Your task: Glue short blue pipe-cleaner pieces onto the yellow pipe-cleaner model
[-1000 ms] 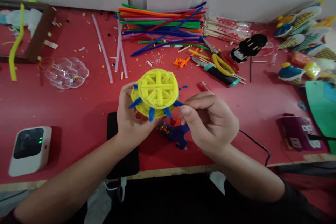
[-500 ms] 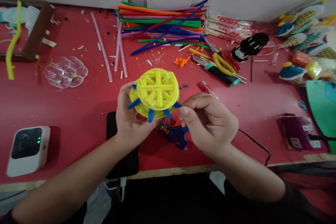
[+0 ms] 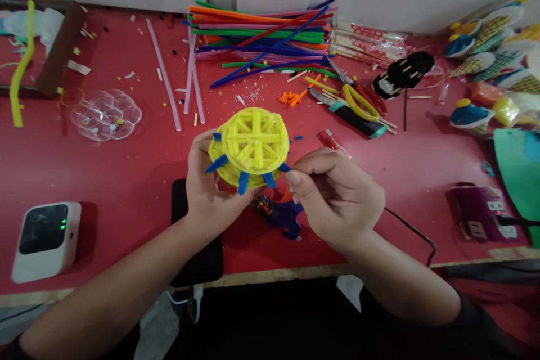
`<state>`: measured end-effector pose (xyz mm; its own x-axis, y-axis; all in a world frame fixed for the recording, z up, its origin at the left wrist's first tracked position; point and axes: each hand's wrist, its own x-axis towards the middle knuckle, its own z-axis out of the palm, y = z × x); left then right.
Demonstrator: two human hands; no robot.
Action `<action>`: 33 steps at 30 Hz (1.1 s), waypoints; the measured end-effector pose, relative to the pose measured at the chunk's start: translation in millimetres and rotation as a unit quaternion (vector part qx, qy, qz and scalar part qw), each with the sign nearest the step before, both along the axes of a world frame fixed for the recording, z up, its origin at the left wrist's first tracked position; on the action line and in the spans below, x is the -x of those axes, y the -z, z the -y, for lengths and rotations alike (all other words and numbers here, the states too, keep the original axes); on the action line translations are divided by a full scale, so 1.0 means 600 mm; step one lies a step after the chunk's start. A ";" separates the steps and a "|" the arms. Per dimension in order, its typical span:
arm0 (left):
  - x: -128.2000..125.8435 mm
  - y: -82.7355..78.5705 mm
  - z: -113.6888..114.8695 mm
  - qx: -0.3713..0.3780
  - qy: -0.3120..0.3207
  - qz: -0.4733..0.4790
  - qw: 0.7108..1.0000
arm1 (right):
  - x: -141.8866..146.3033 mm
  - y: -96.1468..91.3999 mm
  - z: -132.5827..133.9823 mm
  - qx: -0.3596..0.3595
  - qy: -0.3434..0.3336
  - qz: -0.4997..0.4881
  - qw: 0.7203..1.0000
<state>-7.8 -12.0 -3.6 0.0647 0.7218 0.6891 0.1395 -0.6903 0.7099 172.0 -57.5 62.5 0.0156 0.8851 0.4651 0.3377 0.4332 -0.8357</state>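
In the left hand (image 3: 206, 180), yellow wheel (image 3: 255, 138) faces upward.

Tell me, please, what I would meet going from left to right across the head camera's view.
Yellow curved strip, clear flower-shaped tray, left hand, yellow spoked wheel, right hand, purple box, green sheet.

Craft workspace with pipe cleaners (image 3: 270, 35)
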 end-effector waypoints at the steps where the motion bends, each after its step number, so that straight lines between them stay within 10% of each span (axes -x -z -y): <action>1: 0.002 0.000 -0.001 -0.001 -0.004 -0.009 1.000 | 0.000 0.000 0.000 0.002 0.000 0.006 1.000; 18: -0.001 0.011 -0.009 -0.049 -0.068 0.017 0.996 | 0.001 -0.002 0.003 -0.007 -0.006 0.027 1.000; 28: -0.014 -0.009 0.000 0.169 -0.045 0.132 0.976 | -0.034 0.032 -0.036 -0.014 0.093 0.104 0.990; 33: -0.009 -0.014 -0.008 0.201 -0.024 0.133 0.970 | -0.042 0.063 -0.077 0.020 0.015 0.294 0.955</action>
<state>-2.2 -7.0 5.0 -0.1165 0.9334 0.3394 -0.0600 -0.3477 0.9357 197.1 -11.1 24.5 -0.2129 0.9058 0.3664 0.7659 0.3875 -0.5130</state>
